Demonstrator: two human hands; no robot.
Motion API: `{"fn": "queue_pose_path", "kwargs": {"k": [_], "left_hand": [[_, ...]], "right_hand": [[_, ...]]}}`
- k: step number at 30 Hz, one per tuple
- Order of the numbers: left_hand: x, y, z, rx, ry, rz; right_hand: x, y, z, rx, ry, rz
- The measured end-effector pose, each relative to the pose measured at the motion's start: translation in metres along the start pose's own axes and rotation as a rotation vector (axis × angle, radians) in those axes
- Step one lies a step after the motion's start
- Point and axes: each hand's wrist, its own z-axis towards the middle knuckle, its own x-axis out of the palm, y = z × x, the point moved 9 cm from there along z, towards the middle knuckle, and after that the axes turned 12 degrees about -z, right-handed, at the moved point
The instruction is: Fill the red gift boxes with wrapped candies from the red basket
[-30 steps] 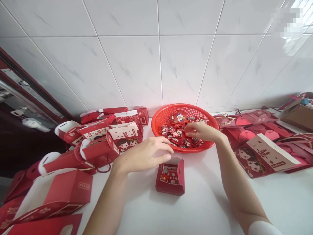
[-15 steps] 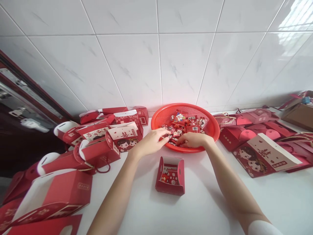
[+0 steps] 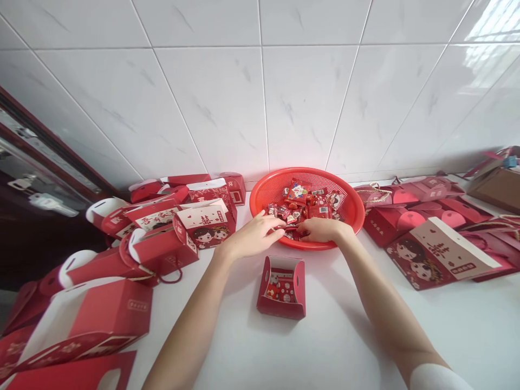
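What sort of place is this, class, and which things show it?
Probably a room in a home, though not certainly: a marbled tile wall behind, keys at far left, and a red basket of wrapped packets.

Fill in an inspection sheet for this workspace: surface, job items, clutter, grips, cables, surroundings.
Surface: white tabletop, with red packaging along both sides.
Job items: red basket holding wrapped packets; in front of it, a small open red box with printed contents.
Clutter: red boxes at left; bags and boxes at right; brown cardboard box at far right.
Grips: left hand over the basket's near-left rim, right hand among the packets; whether either holds anything is unclear.
Cables: nothing seen.
Surroundings: tiled wall behind; keys at far left.
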Motion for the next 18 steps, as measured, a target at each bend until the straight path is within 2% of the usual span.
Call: {"fn": "queue_pose_path", "kwargs": {"k": [5, 10, 14, 16, 18], "left_hand": [[-0.006, -0.004, -0.005, 0.037, -0.010, -0.142], [-0.020, -0.002, -0.009, 0.077, -0.105, -0.178], [-0.026, 0.002, -0.010, 0.086, -0.147, -0.190], [-0.026, 0.003, -0.009, 0.079, -0.157, -0.189], [-0.025, 0.004, -0.009, 0.072, -0.171, -0.187]], "right_hand": [[-0.015, 0.002, -0.004, -0.018, -0.086, 0.103], [-0.041, -0.008, -0.009, -0.012, -0.317, 0.247], [-0.054, -0.018, -0.014, 0.012, -0.472, 0.346], [-0.057, -0.017, -0.018, -0.009, -0.493, 0.390], [-0.060, -0.007, -0.023, -0.110, -0.479, 0.498]]}}
